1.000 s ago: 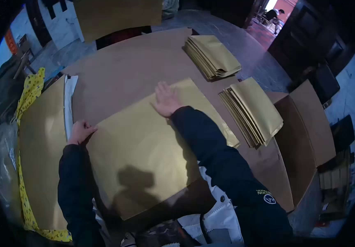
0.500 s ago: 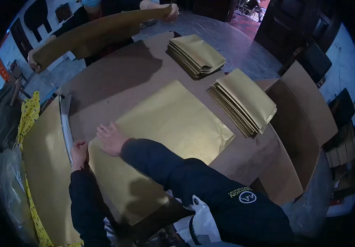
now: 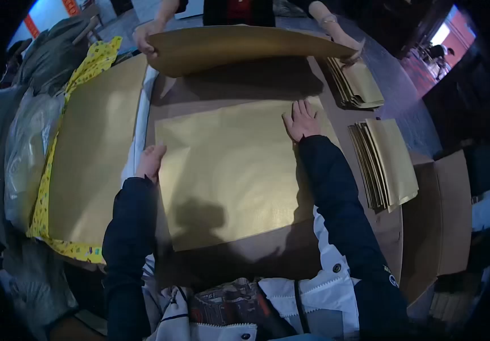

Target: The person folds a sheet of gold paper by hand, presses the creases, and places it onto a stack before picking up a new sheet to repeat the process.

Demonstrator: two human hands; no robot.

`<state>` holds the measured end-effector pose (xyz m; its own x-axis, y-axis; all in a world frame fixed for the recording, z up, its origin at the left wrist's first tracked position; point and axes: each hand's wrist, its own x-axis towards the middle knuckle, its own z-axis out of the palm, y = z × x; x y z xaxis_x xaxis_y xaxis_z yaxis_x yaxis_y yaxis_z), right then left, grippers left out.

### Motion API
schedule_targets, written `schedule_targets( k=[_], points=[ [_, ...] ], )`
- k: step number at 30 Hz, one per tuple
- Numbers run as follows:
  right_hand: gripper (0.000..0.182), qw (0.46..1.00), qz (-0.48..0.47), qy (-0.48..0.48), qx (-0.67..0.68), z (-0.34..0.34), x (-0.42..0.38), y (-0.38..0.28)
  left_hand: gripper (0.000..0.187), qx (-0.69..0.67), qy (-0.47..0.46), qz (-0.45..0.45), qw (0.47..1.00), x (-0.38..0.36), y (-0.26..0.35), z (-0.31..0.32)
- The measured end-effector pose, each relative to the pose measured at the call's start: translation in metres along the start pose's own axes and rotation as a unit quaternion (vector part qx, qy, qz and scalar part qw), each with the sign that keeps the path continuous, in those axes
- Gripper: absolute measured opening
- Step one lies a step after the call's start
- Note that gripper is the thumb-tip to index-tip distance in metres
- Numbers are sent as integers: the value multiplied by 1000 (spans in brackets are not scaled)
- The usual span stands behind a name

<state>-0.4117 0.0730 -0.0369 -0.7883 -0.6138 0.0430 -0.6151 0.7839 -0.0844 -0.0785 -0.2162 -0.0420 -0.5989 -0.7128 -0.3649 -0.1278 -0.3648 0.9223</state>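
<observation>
A large gold sheet [image 3: 233, 176] lies flat on the brown table. My left hand [image 3: 152, 161] is at its left edge, fingers curled in; whether it pinches the sheet's edge is too small to make out. My right hand [image 3: 302, 120] rests palm down near the sheet's upper right corner, its fingers spread. Beyond it, a co-worker's two hands hold up another large sheet [image 3: 239, 48], bent along its length. To the left lies a wide gold sheet [image 3: 94, 153] with a whitish strip [image 3: 140, 122] along its right edge.
Two stacks of folded gold sheets, one at the far right [image 3: 358, 84] and one nearer [image 3: 390, 162], sit on the table's right side. An open cardboard box [image 3: 446, 216] stands beyond them. Yellow patterned material [image 3: 43, 199] and clear plastic [image 3: 29, 153] border the left side.
My right hand has moved from the sheet's left side to its upper right corner, fingers spread. The view has turned, and the co-worker's raised sheet is now over the table's far side.
</observation>
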Motion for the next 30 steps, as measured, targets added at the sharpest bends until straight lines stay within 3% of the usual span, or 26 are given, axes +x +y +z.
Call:
schedule_targets(
  k=[3, 4, 6, 7, 9, 11, 14, 15, 16, 17, 19, 20, 22, 24, 25, 27, 28, 30],
  points=[
    [70, 998, -60, -27, -3, 1, -26, -18, 37, 53, -105, -20, 993, -98, 1, 8],
    [71, 996, -86, -33, -17, 0, -37, -24, 34, 87, -94, -20, 992, -130, 3, 15],
    [74, 991, -126, -40, 6, 3, -65, -42, 32, 319, -159, -50, 933, -160, -3, -4],
    [75, 984, -171, -48, 19, -2, -84, -58, 35, 304, -174, -13, 937, -150, -49, -33],
    [79, 964, -258, -62, 35, -17, -129, -87, 36, 282, -145, -34, 948, -167, -52, -29],
    [85, 932, -351, -71, 56, -21, -181, -109, 38, 205, -110, -81, 969, -203, -15, 6],
    [91, 885, -444, -100, 101, -29, -255, -129, 38, 214, -157, -30, 964, -199, -25, 4],
    [90, 887, -437, -82, 127, -32, -271, -131, 37, 227, -156, -90, 957, -195, -27, 4],
    [90, 886, -431, -66, 156, -34, -281, -134, 35, 195, -155, -37, 968, -199, -24, 14],
    [79, 906, -393, -55, 146, -33, -284, -135, 33, 166, -150, 16, 975, -205, -21, 24],
    [63, 918, -353, 12, 182, -39, -284, -131, 34, 129, -156, -50, 978, -205, -7, 34],
    [46, 917, -344, 64, 191, -43, -283, -127, 33, 65, -171, -37, 982, -209, -1, 40],
    [42, 917, -337, 104, 189, -42, -279, -118, 31, -51, -195, 17, 979, -208, -3, 53],
    [38, 921, -315, 139, 180, -46, -278, -104, 31, -117, -190, -2, 975, -232, 22, 70],
    [36, 900, -332, 163, 231, -51, -272, -98, 32, -120, -207, 7, 971, -240, 28, 72],
    [34, 864, -325, 183, 339, -79, -276, -93, 32, -58, -364, 71, 927, -256, 33, 66],
    [34, 869, -315, 181, 336, -88, -277, -86, 43, 116, -409, 104, 899, -255, 42, 50],
    [32, 806, -386, 178, 411, -100, -283, -66, 60, 35, -465, 130, 875, -245, 32, 37]
  ],
)
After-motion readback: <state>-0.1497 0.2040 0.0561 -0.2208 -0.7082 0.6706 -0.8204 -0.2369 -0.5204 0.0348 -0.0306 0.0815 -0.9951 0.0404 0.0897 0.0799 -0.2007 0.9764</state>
